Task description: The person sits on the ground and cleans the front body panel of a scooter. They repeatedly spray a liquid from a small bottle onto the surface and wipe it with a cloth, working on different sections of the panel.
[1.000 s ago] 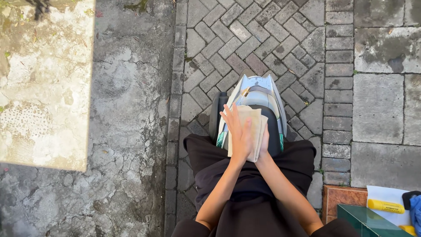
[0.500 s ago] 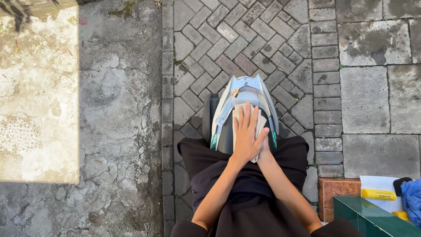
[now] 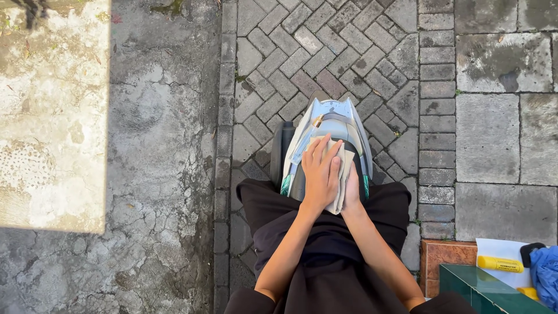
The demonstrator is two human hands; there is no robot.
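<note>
The helmet (image 3: 328, 125) looks like hard plastic with a smooth, glossy silver-grey shell, and the cloth (image 3: 342, 174) pressed on it is a soft, matt beige fabric. The trousers (image 3: 325, 250) are dark, matt cloth. The paving bricks (image 3: 349, 52) are rough and dull, the concrete (image 3: 157, 174) beside them is cracked and coarse, and the green box (image 3: 482, 291) has a shiny, glassy top.

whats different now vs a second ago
The left hand has laid flat on the cloth, pressing it onto the scooter's rear cover; a second ago the cloth was held up. The right hand stays under it. The scooter hasn't moved.
</note>
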